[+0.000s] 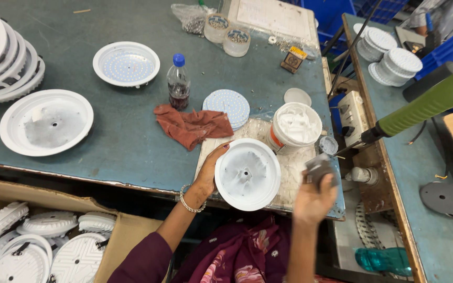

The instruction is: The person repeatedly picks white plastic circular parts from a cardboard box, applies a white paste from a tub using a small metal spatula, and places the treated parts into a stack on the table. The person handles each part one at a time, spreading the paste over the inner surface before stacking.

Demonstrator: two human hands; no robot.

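My left hand grips the left rim of a white round lamp housing, tilted up over the near edge of the table, its hollow inside smeared with white paste. My right hand is raised to the right of it, fingers closed on a small grey paste-covered applicator. Just behind stands an open white tub of white paste. A stack of round LED boards lies beside a reddish rag.
Other white housings lie at the left and far left, one with an LED board fitted. A small bottle, tubs of screws, a green-handled power screwdriver, a socket strip and a carton of housings surround me.
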